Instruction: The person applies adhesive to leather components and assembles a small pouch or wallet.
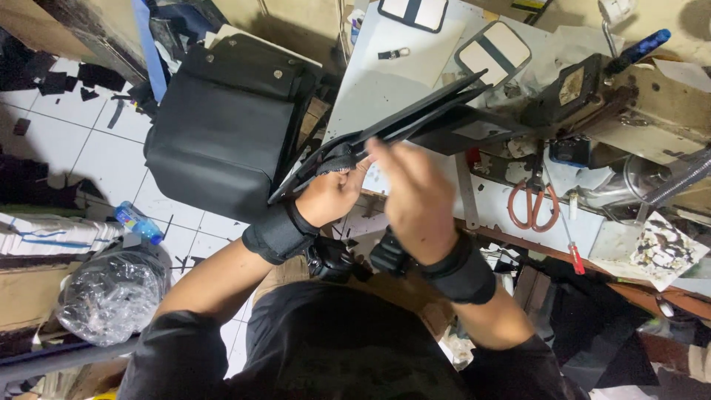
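Observation:
I hold a flat black fabric panel (415,118) with a zipper edge in front of me, tilted up toward the sewing machine (629,111). My left hand (335,194) grips its lower left end. My right hand (411,194) pinches the panel's edge just to the right of that, fingers curled over it. Both wrists wear black bands.
A large black bag (222,133) rests at the left of the white work table (385,67). Orange-handled scissors (532,200) and a red screwdriver (572,248) lie by the machine. Two framed black panels (492,50) sit at the back. A plastic bottle (138,222) and a clear bag (111,292) are on the tiled floor.

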